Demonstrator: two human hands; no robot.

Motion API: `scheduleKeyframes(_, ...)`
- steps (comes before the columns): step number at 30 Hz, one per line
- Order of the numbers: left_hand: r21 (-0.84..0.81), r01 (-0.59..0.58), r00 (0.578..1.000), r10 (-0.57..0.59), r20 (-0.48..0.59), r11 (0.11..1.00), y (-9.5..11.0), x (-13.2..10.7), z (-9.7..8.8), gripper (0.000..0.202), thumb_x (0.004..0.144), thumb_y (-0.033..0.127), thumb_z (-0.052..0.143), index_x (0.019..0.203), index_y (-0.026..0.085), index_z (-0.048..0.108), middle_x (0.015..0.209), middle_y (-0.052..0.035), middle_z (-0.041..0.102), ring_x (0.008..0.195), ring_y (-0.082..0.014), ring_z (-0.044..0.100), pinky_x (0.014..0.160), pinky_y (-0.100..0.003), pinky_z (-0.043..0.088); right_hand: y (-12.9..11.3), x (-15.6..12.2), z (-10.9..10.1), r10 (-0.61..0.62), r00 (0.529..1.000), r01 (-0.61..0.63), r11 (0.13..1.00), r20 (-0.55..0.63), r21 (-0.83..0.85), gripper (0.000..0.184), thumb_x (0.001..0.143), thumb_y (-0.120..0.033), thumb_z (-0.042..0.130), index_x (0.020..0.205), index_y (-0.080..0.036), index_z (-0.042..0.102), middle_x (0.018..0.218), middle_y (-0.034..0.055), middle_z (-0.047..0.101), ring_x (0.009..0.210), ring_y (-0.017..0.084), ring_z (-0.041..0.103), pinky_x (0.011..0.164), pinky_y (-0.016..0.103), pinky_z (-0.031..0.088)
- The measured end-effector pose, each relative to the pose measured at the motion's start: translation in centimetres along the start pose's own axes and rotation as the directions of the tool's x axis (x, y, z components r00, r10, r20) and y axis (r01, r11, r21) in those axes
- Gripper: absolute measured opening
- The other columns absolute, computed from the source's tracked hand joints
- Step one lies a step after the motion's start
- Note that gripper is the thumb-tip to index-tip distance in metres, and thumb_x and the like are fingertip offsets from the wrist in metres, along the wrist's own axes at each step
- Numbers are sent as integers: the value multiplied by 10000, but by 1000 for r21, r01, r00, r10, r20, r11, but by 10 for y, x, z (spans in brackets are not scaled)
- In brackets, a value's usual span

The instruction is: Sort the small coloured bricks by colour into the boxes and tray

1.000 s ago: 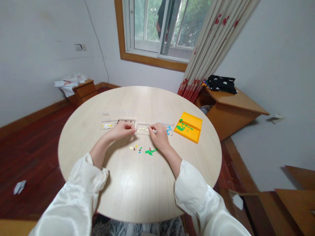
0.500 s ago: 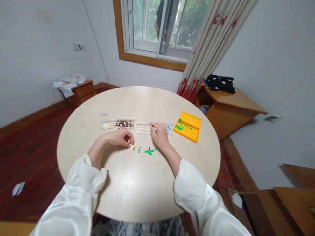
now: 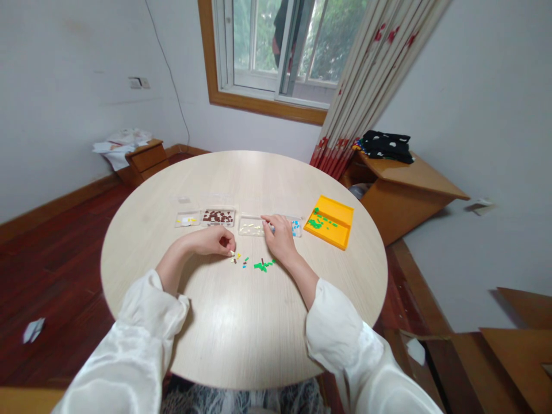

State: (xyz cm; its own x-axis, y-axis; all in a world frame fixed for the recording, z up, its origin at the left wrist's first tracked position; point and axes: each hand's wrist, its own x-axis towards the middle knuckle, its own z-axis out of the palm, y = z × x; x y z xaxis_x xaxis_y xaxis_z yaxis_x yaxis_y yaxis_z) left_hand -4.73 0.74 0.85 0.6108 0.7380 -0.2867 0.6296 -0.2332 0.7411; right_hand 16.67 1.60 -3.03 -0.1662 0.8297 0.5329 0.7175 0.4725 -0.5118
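Observation:
My left hand (image 3: 215,241) is closed in a pinch, and a small cream-white toy brick (image 3: 232,253) shows at its fingertips just above the table. Close by lies a little group of loose bricks, among them a yellow brick (image 3: 238,256) and a blue brick (image 3: 244,266). My right hand (image 3: 280,234) is over the middle of a clear box (image 3: 252,233) that holds cream and blue bricks. Its thumb and forefinger come together; whatever is between them is too small to make out. A cluster of green bricks (image 3: 262,267) lies in front of that hand.
To the left stand a clear box of brown bricks (image 3: 218,225) and a smaller clear box (image 3: 177,225) with yellow pieces. An open orange case (image 3: 342,240) with green bricks is at the right. All rest on a round wooden table (image 3: 228,328).
My left hand's fingers have closed together, and a cream-white brick now shows raised at their tips. My right hand has stayed nearly still over the clear box.

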Motion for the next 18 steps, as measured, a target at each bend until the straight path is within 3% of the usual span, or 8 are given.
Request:
scheduleKeyframes(4,-59,-39,980,27,-196,998,6,2,0,150,656,284,590,682,139,619,584,5,564,545,-99,471,525,-215,347,-3,0,0,-32,999,31,997,12,72,215,866,-183,458,970,-176,647,877,61,648,869,192,541,799,327,363)
scheduleKeyframes(9,-138,-175,889,96,-447,975,8,9,3,136,664,274,612,676,138,622,571,12,549,534,-90,453,523,-220,346,-11,-2,2,-121,991,105,972,63,210,165,845,-184,493,886,-175,653,822,49,653,787,164,561,769,303,404)
scheduleKeyframes(12,-174,-224,859,111,-499,959,9,13,6,157,657,290,641,661,136,613,554,25,525,523,-83,435,519,-222,342,-17,-4,2,-160,983,130,957,95,258,139,841,-210,519,834,-178,654,777,37,658,742,152,563,740,294,414)
scheduleKeyframes(18,-60,-213,825,146,-546,975,9,19,15,154,666,277,652,652,126,626,549,23,511,530,-79,401,512,-224,307,-20,-5,1,-172,978,135,952,115,276,110,818,-220,567,759,-182,652,721,20,658,707,139,559,715,283,413)
